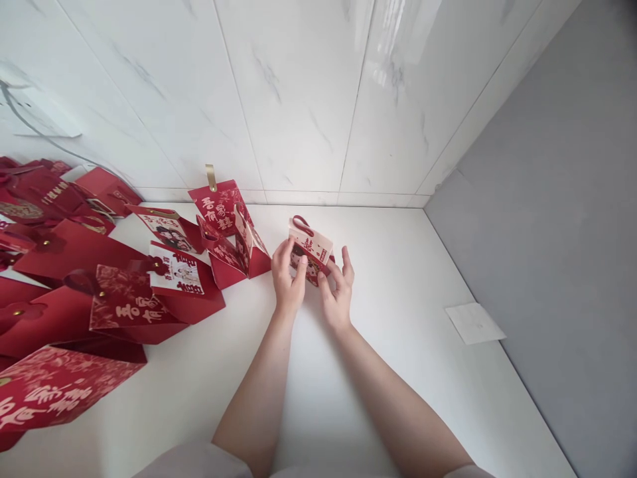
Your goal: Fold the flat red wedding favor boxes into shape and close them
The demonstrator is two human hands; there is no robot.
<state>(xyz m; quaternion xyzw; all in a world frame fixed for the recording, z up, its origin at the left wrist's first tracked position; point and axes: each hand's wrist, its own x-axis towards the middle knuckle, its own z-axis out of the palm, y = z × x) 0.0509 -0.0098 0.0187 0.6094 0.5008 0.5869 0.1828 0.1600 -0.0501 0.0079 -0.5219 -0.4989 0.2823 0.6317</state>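
Between my hands is a small red and cream gift box (312, 247) with a printed front and a dark red ribbon loop (302, 226) at its top. My left hand (289, 275) grips its left side, thumb on the front face. On the right side, my right hand (338, 289) has thumb and a finger at the lower corner, with other fingers raised apart. The box's back and underside are hidden. Nearest on the left stands a red gift box with a cream printed panel (249, 239).
Several red gift boxes (162, 295) crowd the left of the white table (398, 345), some with gold studs. One tall red box (219, 206) has a gold tab. A white square (475, 323) lies by the right edge. Marbled tiles (298, 99) rise behind, with a cable (44, 133) at left.
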